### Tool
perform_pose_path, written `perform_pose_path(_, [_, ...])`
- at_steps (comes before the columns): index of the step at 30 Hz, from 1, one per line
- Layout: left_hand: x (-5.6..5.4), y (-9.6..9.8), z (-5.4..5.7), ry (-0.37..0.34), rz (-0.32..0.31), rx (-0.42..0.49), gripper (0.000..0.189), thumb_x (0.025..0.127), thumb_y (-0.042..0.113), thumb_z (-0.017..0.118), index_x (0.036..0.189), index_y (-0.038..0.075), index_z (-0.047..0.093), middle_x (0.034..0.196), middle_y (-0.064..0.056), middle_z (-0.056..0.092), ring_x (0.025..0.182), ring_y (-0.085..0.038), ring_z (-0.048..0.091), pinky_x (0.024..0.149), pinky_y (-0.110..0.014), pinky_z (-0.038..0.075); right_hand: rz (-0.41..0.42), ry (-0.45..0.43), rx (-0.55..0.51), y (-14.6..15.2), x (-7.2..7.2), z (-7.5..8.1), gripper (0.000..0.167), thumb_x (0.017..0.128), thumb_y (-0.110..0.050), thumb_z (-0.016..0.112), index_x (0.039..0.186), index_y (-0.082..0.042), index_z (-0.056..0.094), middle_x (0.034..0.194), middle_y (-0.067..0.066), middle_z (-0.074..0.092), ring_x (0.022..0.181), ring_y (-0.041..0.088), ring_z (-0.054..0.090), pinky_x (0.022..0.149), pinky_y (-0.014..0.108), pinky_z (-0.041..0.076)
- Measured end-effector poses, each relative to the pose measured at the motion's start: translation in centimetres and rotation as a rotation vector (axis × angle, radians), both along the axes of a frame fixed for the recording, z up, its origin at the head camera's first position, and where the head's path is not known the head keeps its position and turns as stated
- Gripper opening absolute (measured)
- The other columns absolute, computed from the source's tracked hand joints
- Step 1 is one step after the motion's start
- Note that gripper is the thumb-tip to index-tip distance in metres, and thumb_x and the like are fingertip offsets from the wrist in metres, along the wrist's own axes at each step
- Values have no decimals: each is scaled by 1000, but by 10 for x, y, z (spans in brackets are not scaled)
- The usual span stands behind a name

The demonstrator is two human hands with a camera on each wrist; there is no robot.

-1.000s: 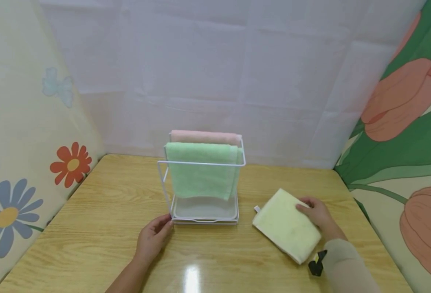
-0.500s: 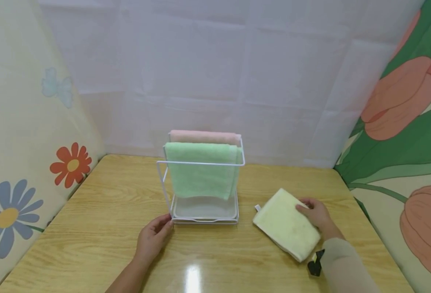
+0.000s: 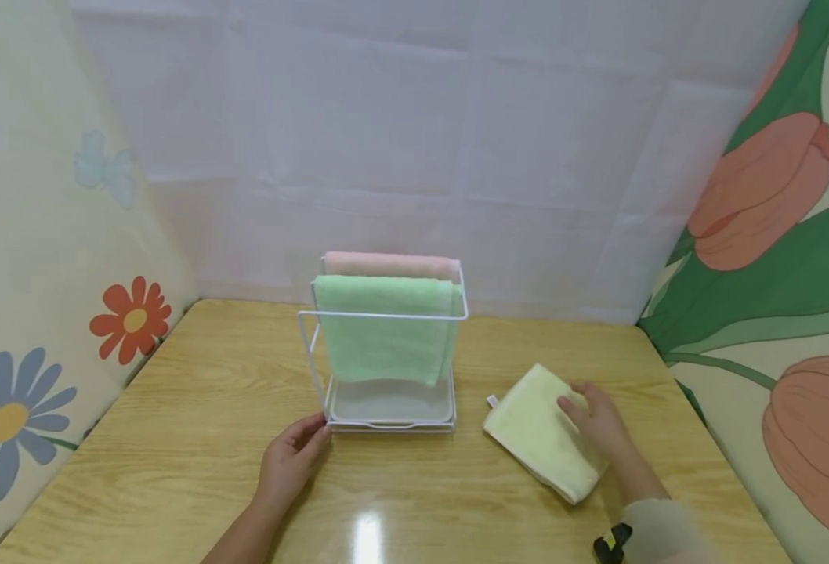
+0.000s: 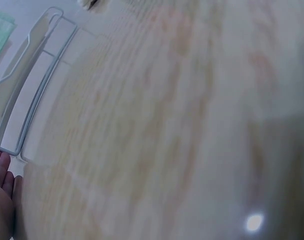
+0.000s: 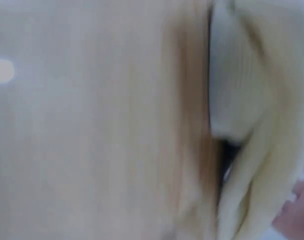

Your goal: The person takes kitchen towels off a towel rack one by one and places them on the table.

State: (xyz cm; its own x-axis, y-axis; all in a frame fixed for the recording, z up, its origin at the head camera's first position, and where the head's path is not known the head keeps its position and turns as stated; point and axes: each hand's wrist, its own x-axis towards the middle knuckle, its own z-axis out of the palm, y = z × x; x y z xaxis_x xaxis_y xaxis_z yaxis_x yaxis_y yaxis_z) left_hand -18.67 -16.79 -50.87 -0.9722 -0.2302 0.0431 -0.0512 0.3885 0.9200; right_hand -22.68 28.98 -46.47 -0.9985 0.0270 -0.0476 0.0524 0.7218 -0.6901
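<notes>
A small white wire rack (image 3: 379, 316) stands mid-table in the head view. Over its bars hang a green towel (image 3: 386, 345) and, behind it, a pink towel (image 3: 389, 265). My left hand (image 3: 290, 462) pinches the front left corner of the rack's base, thumb in front; the left wrist view shows fingers (image 4: 0, 167) right at that corner. To the right lies a folded pale yellow towel (image 3: 530, 439). My right hand (image 3: 601, 427) holds its right edge, thumb on top; the other fingers are partly hidden. The right wrist view, blurred, shows the towel's layers (image 5: 272, 135) parted.
A white tray (image 3: 389, 399) sits in the rack's base. The wooden table (image 3: 414, 493) ends at a white cloth backdrop (image 3: 386, 157), with flower-painted panels on both sides. A black wrist camera (image 3: 612, 540) is beside the right sleeve (image 3: 661, 529).
My right hand has shifted slightly left over the yellow towel, its thumb now further in. The towel's right side has drawn in a little. My left hand stays at the rack corner.
</notes>
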Motion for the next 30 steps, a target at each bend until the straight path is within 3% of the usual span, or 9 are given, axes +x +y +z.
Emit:
perform_pose_path(6, [1, -1, -3, 6, -2, -2, 33, 95, 23, 66, 120, 2, 66, 121, -16, 69, 90, 15, 54, 83, -9, 46, -17, -79, 131, -32, 22, 1, 63, 105, -39, 38, 146, 9, 32, 153, 42, 11, 141, 60, -1, 114, 70, 5])
perform_pose_path(12, [0, -1, -3, 18, 0, -1, 31, 95, 21, 66, 119, 2, 66, 121, -16, 69, 90, 15, 55, 82, -8, 46, -33, -169, 215, -51, 31, -14, 73, 103, -50, 35, 154, 0, 19, 156, 38, 2, 142, 58, -9, 114, 71, -3])
perform_pose_path(20, [-1, 0, -4, 31, 7, 10, 30, 94, 17, 66, 119, 0, 66, 120, -18, 69, 89, 16, 54, 81, -6, 45, 45, -133, 325, -38, 22, -32, 81, 100, -57, 40, 156, -4, 15, 159, 33, 1, 144, 55, -6, 114, 71, -1])
perform_pose_path(30, [-1, 0, -2, 19, 4, 3, 31, 95, 20, 66, 120, 1, 66, 121, -17, 69, 90, 17, 53, 82, -6, 45, 210, -28, 438, -7, 7, -32, 76, 99, -52, 46, 154, -5, 24, 158, 33, 13, 144, 56, 6, 114, 71, 8])
